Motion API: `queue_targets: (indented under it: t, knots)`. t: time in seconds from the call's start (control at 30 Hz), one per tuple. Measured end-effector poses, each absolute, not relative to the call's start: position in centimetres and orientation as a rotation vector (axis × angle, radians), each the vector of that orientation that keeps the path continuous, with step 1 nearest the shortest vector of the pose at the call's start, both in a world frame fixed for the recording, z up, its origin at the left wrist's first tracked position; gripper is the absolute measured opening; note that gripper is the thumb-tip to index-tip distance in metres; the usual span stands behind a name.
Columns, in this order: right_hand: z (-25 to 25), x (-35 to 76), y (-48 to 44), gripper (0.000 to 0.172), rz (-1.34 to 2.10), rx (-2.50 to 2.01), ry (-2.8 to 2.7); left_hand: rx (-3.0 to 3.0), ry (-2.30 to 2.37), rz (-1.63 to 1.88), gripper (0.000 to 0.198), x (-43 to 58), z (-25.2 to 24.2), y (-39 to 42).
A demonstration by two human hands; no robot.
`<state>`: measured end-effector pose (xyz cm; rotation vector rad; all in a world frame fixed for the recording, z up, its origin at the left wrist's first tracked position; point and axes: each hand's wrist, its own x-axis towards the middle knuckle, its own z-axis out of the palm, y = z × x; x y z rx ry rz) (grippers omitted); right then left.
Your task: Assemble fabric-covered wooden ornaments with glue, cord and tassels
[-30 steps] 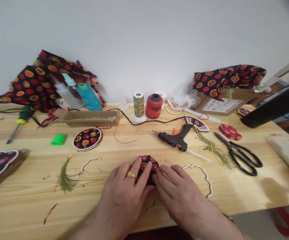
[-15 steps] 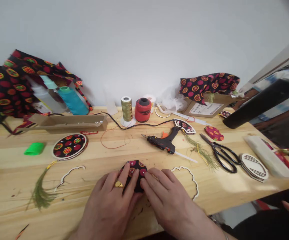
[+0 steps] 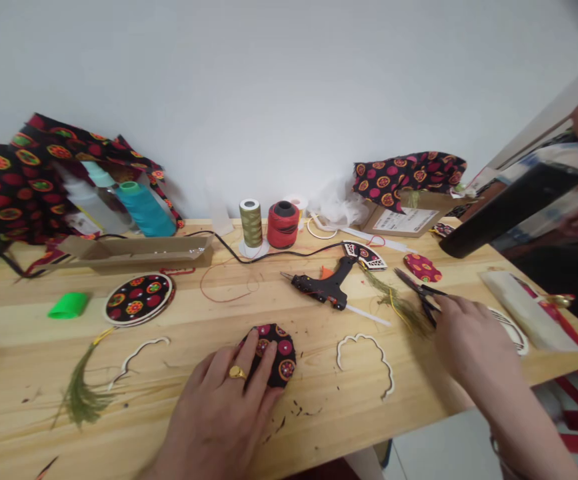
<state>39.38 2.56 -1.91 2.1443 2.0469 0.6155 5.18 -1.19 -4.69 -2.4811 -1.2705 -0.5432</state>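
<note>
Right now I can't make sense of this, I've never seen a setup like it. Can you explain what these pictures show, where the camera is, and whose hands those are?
There's no machine here. These are a person's own bare hands, filmed by a camera worn on their head that looks forward and down. The left hand, wearing a gold ring, presses on a round patterned fabric piece. The right hand is at the black-handled scissors. The wooden table also holds a glue gun, a red thread spool and a white curved cut-out.

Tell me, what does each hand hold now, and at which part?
The left hand presses the fabric piece from above. The right hand is over the scissors' handles; a grip cannot be told.
</note>
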Motion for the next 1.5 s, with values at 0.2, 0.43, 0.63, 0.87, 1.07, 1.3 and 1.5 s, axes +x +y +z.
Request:
queue_targets:
  t: [0.2, 0.43, 0.63, 0.87, 1.07, 1.3, 1.5]
  knots:
    - [-2.3, 41.8, 3.4, 0.031, 0.449, 2.140, 1.945, -2.482, -1.241, -0.500, 0.035, 5.0, -4.9, -1.2]
    - [-1.6, 41.6, 4.3, 0.025, 0.333, 2.174, 1.875, -2.470, -1.250, -0.472, 0.036, 5.0, -5.1, -1.3]
    - [-0.1, 42.0, 4.5, 0.023, 0.242, 2.319, 1.815, -2.440, -1.250, -0.358, 0.038, 4.6, -5.3, -1.4]
    - [2.6, 40.4, 4.1, 0.022, 0.198, 2.689, 1.885, -2.441, -1.269, -0.423, 0.036, 4.9, -5.1, -1.6]
    - [2.8, 37.4, 2.2, 0.037, -0.328, 2.684, 2.473, -2.446, -1.381, -0.454, 0.035, 5.2, -5.0, -1.8]
    - [1.9, 31.3, 0.3, 0.023, -0.418, 1.963, 2.807, -2.444, -1.402, -0.441, 0.036, 5.1, -5.0, -1.9]
    - [-0.5, 29.5, 0.0, 0.028, -0.018, 1.722, 3.018, -2.458, -1.415, -0.410, 0.037, 5.0, -5.0, -2.0]
